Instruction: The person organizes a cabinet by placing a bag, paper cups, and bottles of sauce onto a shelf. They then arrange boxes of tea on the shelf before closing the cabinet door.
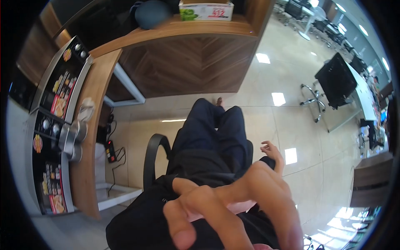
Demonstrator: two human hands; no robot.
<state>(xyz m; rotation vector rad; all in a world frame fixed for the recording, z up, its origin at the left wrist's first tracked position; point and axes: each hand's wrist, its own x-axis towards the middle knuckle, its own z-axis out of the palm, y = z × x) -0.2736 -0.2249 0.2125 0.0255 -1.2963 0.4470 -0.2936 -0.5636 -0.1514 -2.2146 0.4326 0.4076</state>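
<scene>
My left hand looms large and close to the camera at the bottom. Its fingers are bent and spread apart, nothing shows between them, and some fingertips run out of the frame. Further off, my right hand is beside the chair's right armrest, fingers loosely apart and holding nothing visible. Dark trousers cover my legs as I sit in a black office chair, its left armrest showing beside me.
Left, a wooden counter bears two toaster ovens and metal cups. Below is a power strip. Ahead, a wooden desk holds a printed box and dark round item. An office chair stands right.
</scene>
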